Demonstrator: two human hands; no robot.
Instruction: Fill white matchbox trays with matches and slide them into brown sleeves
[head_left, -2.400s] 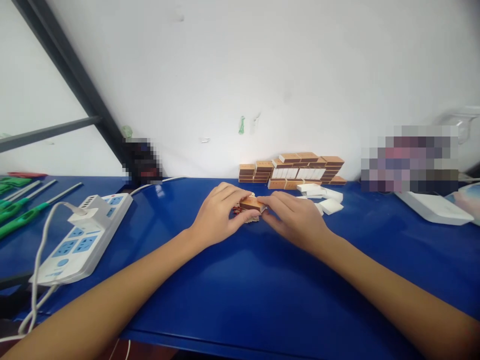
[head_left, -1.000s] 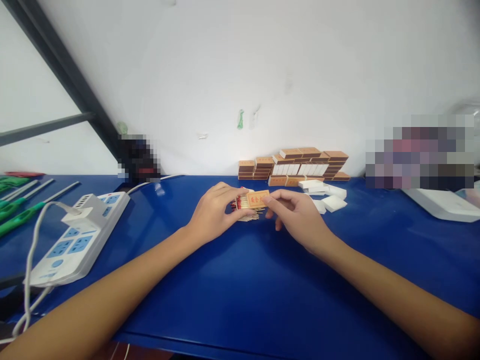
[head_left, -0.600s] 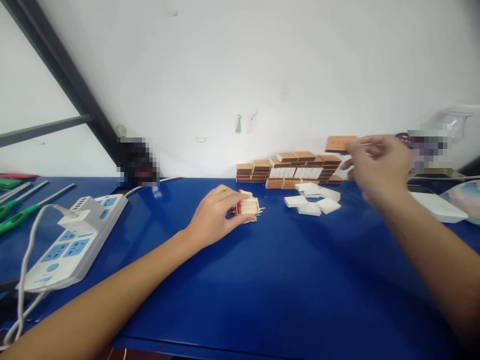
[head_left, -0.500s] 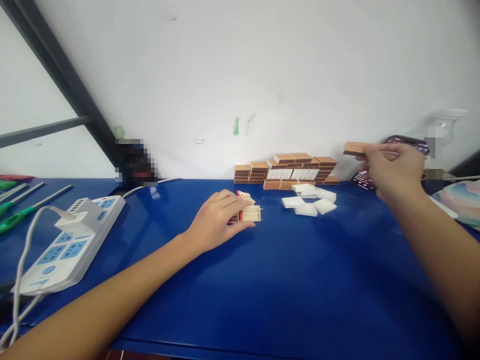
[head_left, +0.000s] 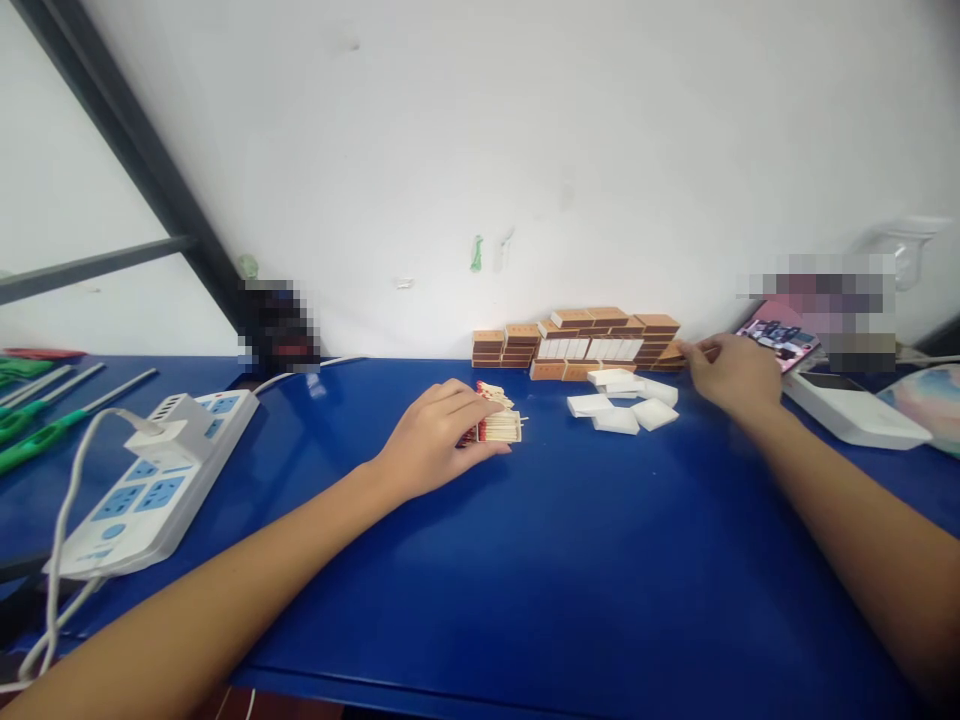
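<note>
My left hand [head_left: 427,440] curls over a small open matchbox tray [head_left: 500,430] filled with red-tipped matches, fingers on the far side and thumb on the near side. More matches [head_left: 495,396] lie loose just behind it. At the right end of a stack of brown matchboxes [head_left: 568,370] against the wall, my right hand [head_left: 739,378] pinches a matchbox [head_left: 673,352] low beside the pile; the hand partly hides it. Several white inner trays [head_left: 616,418] lie in a loose heap in front of the stack.
A white power strip [head_left: 169,510] with a plugged-in charger and cable lies left on the blue table [head_left: 480,580]. Green-handled tools [head_left: 45,440] are at far left. A phone [head_left: 784,340] leans behind a white box [head_left: 855,415] on the right.
My right hand has come down and left, bringing the matchbox from mid-air to the right end of the stack. My left hand stays on the tray of matches.
</note>
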